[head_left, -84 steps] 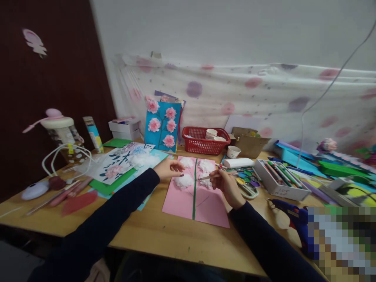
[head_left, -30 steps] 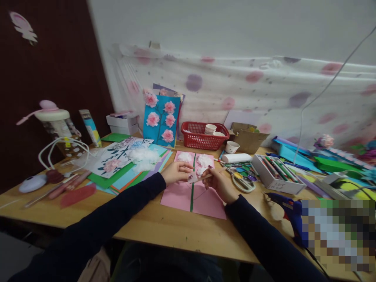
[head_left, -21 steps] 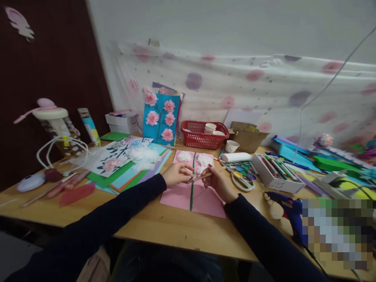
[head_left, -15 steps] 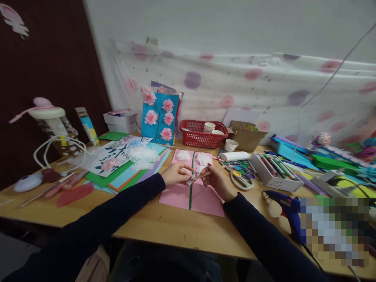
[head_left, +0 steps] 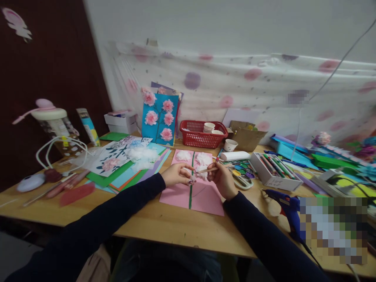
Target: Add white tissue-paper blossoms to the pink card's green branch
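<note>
Wooden table [head_left: 164, 224] under a draped sheet [head_left: 246, 92]; right hand [head_left: 225, 181] grips a stick [head_left: 207, 169].

A wooden table [head_left: 141, 223] is seen set against a pale grey wall [head_left: 235, 23], its light-brown top lit softly and evenly. The lower part of the wall is covered by a white sheet [head_left: 276, 90] printed with pink and purple round blotches, creased and sagging between its upper fastenings. The left side is filled by a dark reddish-brown panel [head_left: 53, 58], on which a pink-and-white ornament [head_left: 17, 23] is mounted. A thin pale cable [head_left: 329, 80] is strung down the wall at the right, across the sheet. Deep shadow is cast beneath the table's front edge.
</note>
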The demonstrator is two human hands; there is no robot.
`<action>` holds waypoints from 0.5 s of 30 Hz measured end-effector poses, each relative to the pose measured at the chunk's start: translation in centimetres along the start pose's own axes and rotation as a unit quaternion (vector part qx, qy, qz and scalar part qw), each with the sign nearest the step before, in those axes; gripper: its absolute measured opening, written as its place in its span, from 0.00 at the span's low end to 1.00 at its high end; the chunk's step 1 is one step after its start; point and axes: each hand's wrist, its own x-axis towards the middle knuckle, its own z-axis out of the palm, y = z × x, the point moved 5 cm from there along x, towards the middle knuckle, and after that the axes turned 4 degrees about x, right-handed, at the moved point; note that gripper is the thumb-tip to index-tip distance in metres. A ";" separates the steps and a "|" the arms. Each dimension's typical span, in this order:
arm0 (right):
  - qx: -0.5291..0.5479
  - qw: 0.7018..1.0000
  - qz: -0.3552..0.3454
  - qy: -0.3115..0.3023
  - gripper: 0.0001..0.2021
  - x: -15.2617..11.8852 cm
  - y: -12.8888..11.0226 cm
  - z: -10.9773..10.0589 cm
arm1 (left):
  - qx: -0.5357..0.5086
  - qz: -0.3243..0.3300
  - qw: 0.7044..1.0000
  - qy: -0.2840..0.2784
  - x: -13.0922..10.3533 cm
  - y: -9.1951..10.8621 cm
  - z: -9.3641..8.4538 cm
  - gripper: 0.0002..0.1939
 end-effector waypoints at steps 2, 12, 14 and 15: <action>0.000 1.000 -0.014 0.017 0.16 0.1 -0.1 -0.4 | -0.007 0.011 1.000 -0.004 0.0 0.0 -0.1 0.27; -0.021 1.000 -0.007 0.001 0.18 -0.2 0.6 0.2 | 0.013 0.038 0.999 -0.018 -0.1 0.3 0.2 0.26; -0.020 1.000 -0.015 0.007 0.18 -0.2 0.4 0.0 | 0.014 0.041 0.999 -0.019 -0.1 0.3 0.2 0.27; -0.020 1.000 -0.020 0.013 0.18 -0.1 0.4 -0.2 | 0.013 0.043 0.999 -0.020 -0.1 0.4 0.2 0.27</action>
